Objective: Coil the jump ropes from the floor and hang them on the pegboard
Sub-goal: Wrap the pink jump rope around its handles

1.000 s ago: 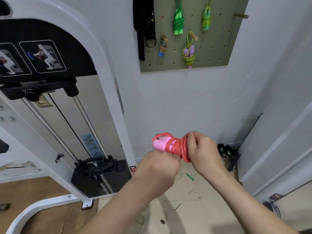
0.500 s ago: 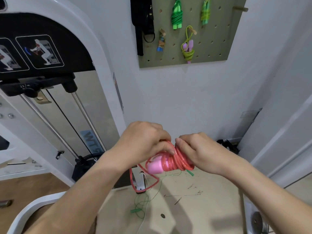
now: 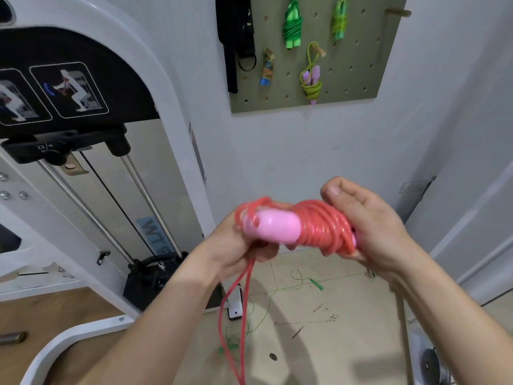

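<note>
Head view: job looks abt halfway. The pegboard [image 3: 361,79] on the far wall already carries three coiled ropes: a dark green rope [image 3: 292,26], a lime rope [image 3: 340,20] & lower down a yellow-green rope [image 3: 312,81] w/ purple handles. A wooden peg [image 3: 399,11] at the board's top right is bare.

The red jump rope [image 3: 322,226] is up off the floor [image 3: 347,329], held in mid-air near centre frame. Most of it is wound in tight turns round the pink handle [image 3: 277,226]. A loose tail [image 3: 244,315] hangs from the left end toward the floor, so wrapping isn't done yet. A thin green rope [image 3: 294,284] lies uncoiled on the floor beyond, so prob. at least one more to go. Left to do: finish the wraps, secure the end, hang it, then the floor rope.

Hands:
- The right hand [image 3: 369,223] cups the wound part from the right & below. Its grip is curled under the coils, w/ the thumb raised above them; can't tell if the thumb presses.
- The left hand [image 3: 236,251] closes its grip round the pink handle's left end from below, w/ the tail running out under it. Blur hides the individual fingers.
- Both forearms come in from the near edge & converge on the bundle.
</note>
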The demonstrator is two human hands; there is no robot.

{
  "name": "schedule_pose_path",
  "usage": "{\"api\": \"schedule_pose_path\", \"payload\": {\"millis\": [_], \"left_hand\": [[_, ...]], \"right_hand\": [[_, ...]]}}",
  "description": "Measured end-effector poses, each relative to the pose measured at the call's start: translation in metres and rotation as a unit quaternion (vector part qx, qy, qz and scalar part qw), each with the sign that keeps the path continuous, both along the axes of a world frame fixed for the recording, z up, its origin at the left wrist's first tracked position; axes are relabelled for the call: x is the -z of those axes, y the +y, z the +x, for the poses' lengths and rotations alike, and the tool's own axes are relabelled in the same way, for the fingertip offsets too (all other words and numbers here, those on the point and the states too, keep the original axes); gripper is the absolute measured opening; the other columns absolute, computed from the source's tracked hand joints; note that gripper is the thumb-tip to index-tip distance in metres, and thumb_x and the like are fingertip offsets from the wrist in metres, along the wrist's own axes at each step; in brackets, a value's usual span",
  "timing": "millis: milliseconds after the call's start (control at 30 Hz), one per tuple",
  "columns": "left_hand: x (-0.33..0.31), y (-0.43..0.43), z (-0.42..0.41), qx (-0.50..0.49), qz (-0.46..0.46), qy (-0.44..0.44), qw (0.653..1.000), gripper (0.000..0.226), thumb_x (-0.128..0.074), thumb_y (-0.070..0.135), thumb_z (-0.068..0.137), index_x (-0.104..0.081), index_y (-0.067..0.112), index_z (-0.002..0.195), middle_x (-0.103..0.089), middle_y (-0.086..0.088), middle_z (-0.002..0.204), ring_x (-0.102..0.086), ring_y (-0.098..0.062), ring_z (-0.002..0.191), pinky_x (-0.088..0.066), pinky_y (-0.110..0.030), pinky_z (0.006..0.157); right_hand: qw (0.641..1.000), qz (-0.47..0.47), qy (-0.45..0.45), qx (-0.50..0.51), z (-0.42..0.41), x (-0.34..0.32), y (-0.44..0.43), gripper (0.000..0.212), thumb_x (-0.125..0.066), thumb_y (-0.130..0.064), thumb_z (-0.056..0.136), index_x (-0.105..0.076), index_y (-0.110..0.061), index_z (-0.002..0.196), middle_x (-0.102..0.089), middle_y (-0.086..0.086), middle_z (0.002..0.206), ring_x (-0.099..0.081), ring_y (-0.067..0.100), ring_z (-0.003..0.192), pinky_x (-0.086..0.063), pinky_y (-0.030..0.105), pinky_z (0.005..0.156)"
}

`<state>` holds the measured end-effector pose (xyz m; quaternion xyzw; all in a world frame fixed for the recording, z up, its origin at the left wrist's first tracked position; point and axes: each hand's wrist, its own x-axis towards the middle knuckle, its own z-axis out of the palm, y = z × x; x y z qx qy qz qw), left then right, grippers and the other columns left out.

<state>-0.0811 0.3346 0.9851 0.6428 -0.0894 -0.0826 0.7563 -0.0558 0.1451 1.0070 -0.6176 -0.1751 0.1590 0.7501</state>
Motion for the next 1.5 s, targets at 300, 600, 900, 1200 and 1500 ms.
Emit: {"api": "schedule_pose_path", "payload": {"millis": [300,600,900,1200,1500], "left_hand": [[0.016,-0.030,-0.017,-0.073,0.066,-0.027,0.995,0.036,-0.064,0.049,0.070,-0.054,0.016,0.080,-0.039,-0.009,0.065,-0.030,-0.009,0.051,-0.027,-0.017,0.046],[0.010,-0.026,-0.021,-0.077,0.108,-0.064,0.989,0.015,-0.058,0.020,0.090,-0.055,0.022,0.075,-0.056,0.019,0.050,-0.052,0.004,0.048,-0.037,-0.006,0.050],[0.008,-0.024,-0.015,-0.031,0.155,-0.077,0.984,0.013,-0.062,0.018,0.092,-0.059,0.008,0.098,-0.067,0.011,0.067,-0.061,-0.001,0.062,-0.046,-0.013,0.063],[0.022,-0.027,-0.011,-0.108,0.713,-0.191,0.666,0.013,-0.038,0.021,0.098,-0.050,0.021,0.096,-0.061,-0.002,0.093,-0.059,-0.030,0.087,-0.030,-0.032,0.062],[-0.003,-0.018,0.003,-0.005,0.762,-0.312,0.568,0.015,-0.058,0.035,0.090,-0.063,0.022,0.086,-0.065,0.002,0.083,-0.062,-0.024,0.072,-0.029,-0.029,0.052]], "right_hand": [[0.976,0.012,-0.076,0.204,0.001,0.030,0.024,0.031,-0.039,-0.012,0.103,-0.045,-0.012,0.072,-0.037,-0.007,0.044,-0.032,0.005,0.036,-0.028,0.016,0.036],[0.955,-0.229,-0.105,-0.157,0.007,0.030,-0.014,0.051,-0.062,-0.053,0.084,-0.045,-0.038,0.129,-0.067,0.008,0.095,-0.060,0.019,0.081,-0.049,0.029,0.072],[0.977,-0.155,-0.060,-0.133,0.009,0.018,0.002,0.056,-0.069,0.006,0.071,-0.054,-0.015,0.121,-0.062,-0.002,0.073,-0.054,0.016,0.057,-0.042,0.027,0.048],[0.829,-0.476,-0.253,0.149,0.014,0.050,0.022,0.042,-0.062,-0.015,0.074,-0.044,-0.023,0.111,-0.063,-0.002,0.089,-0.061,0.029,0.084,-0.046,0.036,0.063],[0.695,-0.611,-0.379,0.034,0.013,0.053,0.028,0.038,-0.058,-0.011,0.079,-0.038,-0.026,0.108,-0.058,-0.005,0.099,-0.061,0.026,0.092,-0.036,0.033,0.058]]}}
